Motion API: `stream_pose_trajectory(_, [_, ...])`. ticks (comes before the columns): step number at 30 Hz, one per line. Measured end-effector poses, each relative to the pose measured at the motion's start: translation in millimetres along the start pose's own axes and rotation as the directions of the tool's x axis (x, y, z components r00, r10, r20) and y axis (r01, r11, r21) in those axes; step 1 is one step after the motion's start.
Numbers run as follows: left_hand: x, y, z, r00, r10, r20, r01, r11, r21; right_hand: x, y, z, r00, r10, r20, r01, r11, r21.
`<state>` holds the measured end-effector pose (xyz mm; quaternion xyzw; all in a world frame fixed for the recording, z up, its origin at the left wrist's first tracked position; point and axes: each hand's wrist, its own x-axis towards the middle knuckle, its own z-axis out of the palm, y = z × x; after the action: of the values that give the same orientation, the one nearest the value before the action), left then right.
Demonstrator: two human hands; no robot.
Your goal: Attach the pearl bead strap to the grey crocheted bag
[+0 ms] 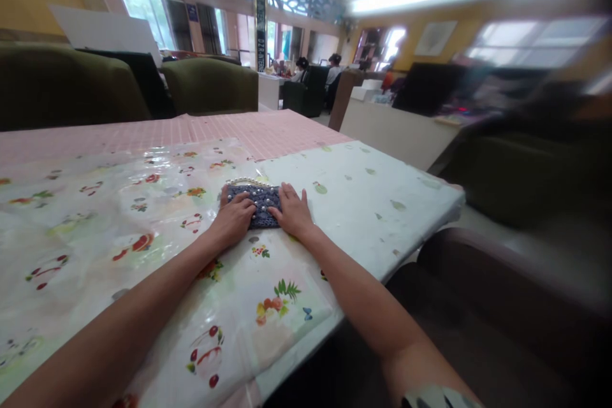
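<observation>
A small dark blue beaded handbag point(261, 205) lies on the table, dotted with white pearls. Its pearl-string handle point(248, 180) curves along the far side. My left hand point(234, 220) grips the bag's left end, with fingers resting across its front face. At the other end, my right hand point(294, 211) holds the right edge, its thumb pressed on the pearled surface and its fingers along the side. Parts of the bag's two ends are hidden beneath my hands.
The table carries a clear plastic cover over floral cloth point(138, 229), with a pink striped cloth point(215, 127) at the back. Green armchairs point(215, 86) stand beyond it, and a dark chair point(502, 280) is at the right. People point(333, 70) sit at farther desks.
</observation>
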<state>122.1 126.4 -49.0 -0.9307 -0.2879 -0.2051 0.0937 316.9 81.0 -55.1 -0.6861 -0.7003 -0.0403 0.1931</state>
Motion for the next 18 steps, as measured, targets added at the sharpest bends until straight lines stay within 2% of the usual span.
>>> stream_pose_trajectory(6, [-0.1,0.7,-0.4,1.000,-0.010,-0.003,0.010,1.000,-0.024,5.0,3.6,2.6,0.992,-0.031,0.120,0.027,0.999,0.040])
stream_pose_trajectory(13, [0.4,-0.8,0.6,1.000,-0.001,0.018,0.002,0.999,-0.037,6.8,5.3,6.6,0.998,0.030,0.055,-0.034,0.996,0.080])
stream_pose_trajectory(18, [0.2,1.0,-1.4,0.999,-0.024,0.025,0.026,0.997,-0.078,10.2,7.5,7.6,0.984,0.008,0.177,-0.028,0.994,0.107])
